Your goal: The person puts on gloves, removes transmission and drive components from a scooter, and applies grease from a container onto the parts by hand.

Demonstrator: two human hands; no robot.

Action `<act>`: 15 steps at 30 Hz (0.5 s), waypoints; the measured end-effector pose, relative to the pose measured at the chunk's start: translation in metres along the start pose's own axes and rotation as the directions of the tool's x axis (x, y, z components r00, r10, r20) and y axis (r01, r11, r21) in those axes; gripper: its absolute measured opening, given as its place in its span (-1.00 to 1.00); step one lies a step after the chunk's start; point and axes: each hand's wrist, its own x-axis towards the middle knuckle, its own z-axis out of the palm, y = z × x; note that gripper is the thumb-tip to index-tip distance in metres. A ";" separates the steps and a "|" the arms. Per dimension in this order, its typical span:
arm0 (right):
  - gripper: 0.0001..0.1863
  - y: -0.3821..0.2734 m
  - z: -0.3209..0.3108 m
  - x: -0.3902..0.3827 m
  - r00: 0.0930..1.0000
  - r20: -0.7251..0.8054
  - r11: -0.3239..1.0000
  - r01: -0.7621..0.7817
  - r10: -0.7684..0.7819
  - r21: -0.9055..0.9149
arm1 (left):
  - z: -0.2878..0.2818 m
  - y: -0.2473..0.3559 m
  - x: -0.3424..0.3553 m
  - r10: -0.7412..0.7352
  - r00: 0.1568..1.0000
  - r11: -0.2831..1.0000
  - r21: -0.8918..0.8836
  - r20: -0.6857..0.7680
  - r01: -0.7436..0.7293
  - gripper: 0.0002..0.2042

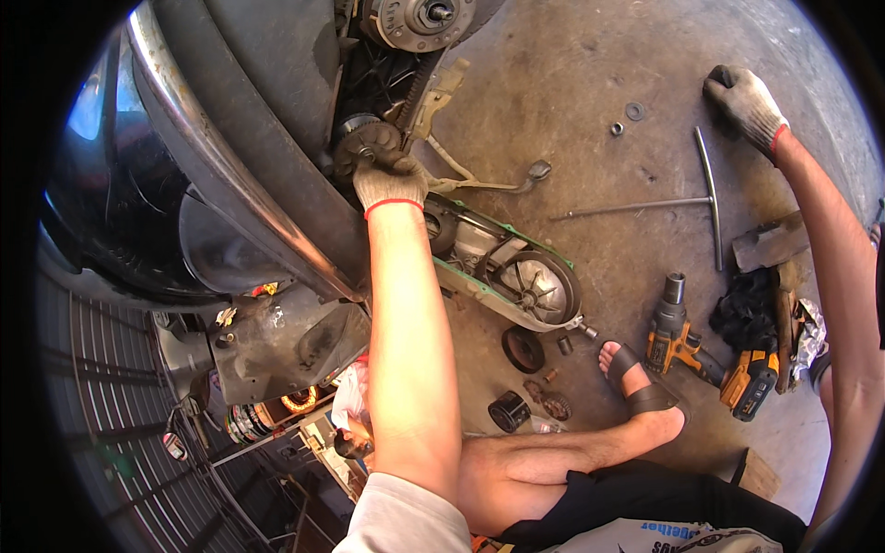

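My left hand [387, 177], in an off-white glove, grips a dark finned pulley [361, 144] on the scooter's open drive unit. A belt [413, 97] runs up from it toward a round clutch [417, 23]. Beside my left forearm lies an elongated metal cover [502, 281] with a green edge. My right hand [745, 103], gloved too, is closed at the floor at the upper right; its fingertips and anything in them are hidden. Below it lie a washer [634, 111], a nut [618, 129] and a T-handle wrench [703, 199].
Scooter bodywork [230, 129] fills the upper left. An orange-black impact driver [687, 346], dark cloth [742, 304] and small parts [553, 401] lie on the concrete floor [562, 74] near my sandaled foot [619, 361]. A wood block [758, 475] is at lower right. Another person [355, 405] is behind my left forearm.
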 end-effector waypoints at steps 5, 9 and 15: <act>-0.75 0.019 -0.005 0.006 0.998 -0.043 0.998 0.041 -0.043 -0.042 | -0.005 -0.011 0.010 -0.046 0.991 0.999 -0.006 0.128 0.047 -0.72; -0.74 0.000 0.002 -0.001 1.000 -0.010 1.000 -0.014 0.014 0.005 | -0.012 0.005 0.015 -0.048 0.998 0.999 -0.018 -0.039 0.048 -0.70; -0.74 0.006 -0.005 0.000 0.999 -0.021 0.999 0.026 -0.026 -0.019 | -0.001 -0.009 -0.004 -0.020 1.000 0.998 -0.054 -0.005 0.019 -0.69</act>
